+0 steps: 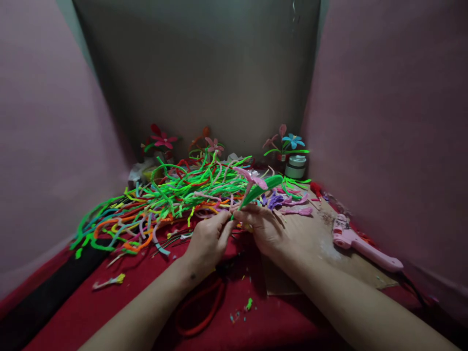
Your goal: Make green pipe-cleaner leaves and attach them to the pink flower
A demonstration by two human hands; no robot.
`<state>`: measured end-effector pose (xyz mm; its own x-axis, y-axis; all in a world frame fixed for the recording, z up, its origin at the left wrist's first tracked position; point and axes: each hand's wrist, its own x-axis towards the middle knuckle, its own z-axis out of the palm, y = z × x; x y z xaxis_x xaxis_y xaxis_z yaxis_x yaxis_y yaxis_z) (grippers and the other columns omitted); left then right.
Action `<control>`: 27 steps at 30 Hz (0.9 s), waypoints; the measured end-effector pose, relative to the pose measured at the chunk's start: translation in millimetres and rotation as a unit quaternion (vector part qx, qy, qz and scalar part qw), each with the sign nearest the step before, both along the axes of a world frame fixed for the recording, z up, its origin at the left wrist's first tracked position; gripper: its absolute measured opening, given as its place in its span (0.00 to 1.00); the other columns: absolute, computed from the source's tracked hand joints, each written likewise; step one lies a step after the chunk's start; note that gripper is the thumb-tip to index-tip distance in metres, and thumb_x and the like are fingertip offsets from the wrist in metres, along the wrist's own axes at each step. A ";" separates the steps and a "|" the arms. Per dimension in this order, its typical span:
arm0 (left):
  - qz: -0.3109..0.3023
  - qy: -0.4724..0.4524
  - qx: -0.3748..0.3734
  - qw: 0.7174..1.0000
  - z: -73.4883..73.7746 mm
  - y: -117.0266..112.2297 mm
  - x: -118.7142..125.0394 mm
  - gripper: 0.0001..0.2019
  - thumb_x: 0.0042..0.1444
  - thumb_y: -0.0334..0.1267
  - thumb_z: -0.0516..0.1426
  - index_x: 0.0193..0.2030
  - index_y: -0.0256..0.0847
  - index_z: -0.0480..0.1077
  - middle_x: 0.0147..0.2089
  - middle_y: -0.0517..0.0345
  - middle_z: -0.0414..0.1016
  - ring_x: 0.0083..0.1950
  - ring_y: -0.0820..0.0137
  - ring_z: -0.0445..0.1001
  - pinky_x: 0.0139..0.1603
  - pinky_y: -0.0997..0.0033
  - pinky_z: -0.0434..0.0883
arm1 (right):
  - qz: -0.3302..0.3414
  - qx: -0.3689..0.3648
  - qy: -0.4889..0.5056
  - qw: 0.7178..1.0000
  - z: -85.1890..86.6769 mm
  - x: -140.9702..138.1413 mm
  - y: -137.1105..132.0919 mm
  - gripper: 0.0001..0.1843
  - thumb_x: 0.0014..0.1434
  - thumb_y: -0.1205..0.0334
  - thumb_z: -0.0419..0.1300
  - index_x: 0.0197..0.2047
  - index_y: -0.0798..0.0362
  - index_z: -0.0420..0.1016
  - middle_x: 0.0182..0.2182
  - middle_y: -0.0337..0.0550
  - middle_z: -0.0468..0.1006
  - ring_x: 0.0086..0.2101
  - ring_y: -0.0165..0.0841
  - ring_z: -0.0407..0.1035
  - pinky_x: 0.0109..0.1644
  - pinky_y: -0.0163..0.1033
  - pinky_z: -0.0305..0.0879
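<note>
Between my two hands is a pink pipe-cleaner flower [252, 178] with a long green leaf [263, 189] beside its bloom, tilted up to the right. My left hand [210, 239] pinches the lower end of the stem. Close against it, my right hand [263, 226] grips the base of the leaf and stem, its fingers closed. The stem between the fingertips is mostly hidden. Just beyond my hands lies a big heap of pipe cleaners [193, 187], mostly bright green with some orange, red and pink. Purple petals [274, 200] rest to the right of the flower.
A pink hot glue gun [367, 248] lies on a cardboard sheet [303, 258] at right. Finished flowers, one blue [293, 141] and one dark pink [164, 140], stand at the back by a lidded jar [295, 167]. A red cord loop [201, 312] and scraps lie in front.
</note>
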<state>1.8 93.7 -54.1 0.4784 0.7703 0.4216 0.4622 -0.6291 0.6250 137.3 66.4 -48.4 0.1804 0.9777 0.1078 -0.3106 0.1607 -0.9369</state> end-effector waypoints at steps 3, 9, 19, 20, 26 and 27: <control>0.021 0.071 0.103 0.992 -10.5 1.4 -1.3 0.11 0.57 0.37 0.48 0.38 0.37 0.69 0.32 0.53 0.72 0.34 0.69 0.70 0.36 0.72 0.63 | 0.004 -0.016 -0.019 1.000 6.5 -1.4 -4.8 0.04 0.38 0.63 0.66 0.20 0.54 0.76 0.18 0.36 0.73 0.25 0.29 0.63 0.36 0.37 0.60; -0.001 0.016 -0.005 1.000 -3.1 3.5 -1.3 0.10 0.56 0.36 0.49 0.31 0.37 0.70 0.24 0.59 0.66 0.25 0.74 0.63 0.29 0.76 0.60 | 0.054 0.025 -0.022 0.998 -9.1 0.1 5.1 0.06 0.43 0.60 0.63 0.23 0.55 0.76 0.20 0.35 0.72 0.24 0.28 0.62 0.33 0.35 0.59; -0.129 -0.263 -0.445 0.846 7.9 10.2 -2.8 0.10 0.47 0.41 0.60 0.28 0.34 0.69 0.20 0.63 0.64 0.16 0.85 0.50 0.18 0.82 0.47 | 0.154 0.049 0.073 0.984 -23.7 0.7 14.1 0.11 0.47 0.62 0.63 0.36 0.53 0.78 0.29 0.40 0.77 0.29 0.29 0.68 0.37 0.37 0.63; -0.136 -0.274 -0.464 0.831 7.2 10.3 -3.1 0.10 0.47 0.40 0.60 0.27 0.33 0.69 0.18 0.64 0.63 0.16 0.85 0.51 0.17 0.82 0.48 | 0.157 0.047 0.068 0.984 -23.9 1.2 14.7 0.12 0.47 0.61 0.63 0.37 0.53 0.77 0.30 0.40 0.77 0.29 0.30 0.68 0.37 0.37 0.63; -0.204 -0.305 -0.531 0.764 4.7 10.8 -7.8 0.09 0.51 0.37 0.58 0.25 0.33 0.68 0.12 0.68 0.56 0.11 0.85 0.47 0.14 0.83 0.48 | 0.211 0.043 0.067 0.974 -20.2 3.5 14.1 0.14 0.47 0.59 0.63 0.39 0.53 0.77 0.27 0.40 0.77 0.29 0.30 0.69 0.40 0.39 0.63; -0.225 -0.306 -0.538 0.753 4.1 11.1 -9.0 0.08 0.52 0.37 0.57 0.26 0.33 0.68 0.12 0.68 0.57 0.10 0.86 0.45 0.13 0.84 0.48 | 0.219 0.051 0.061 0.973 -19.4 3.8 13.5 0.14 0.48 0.59 0.63 0.38 0.54 0.77 0.27 0.40 0.77 0.30 0.30 0.69 0.42 0.39 0.62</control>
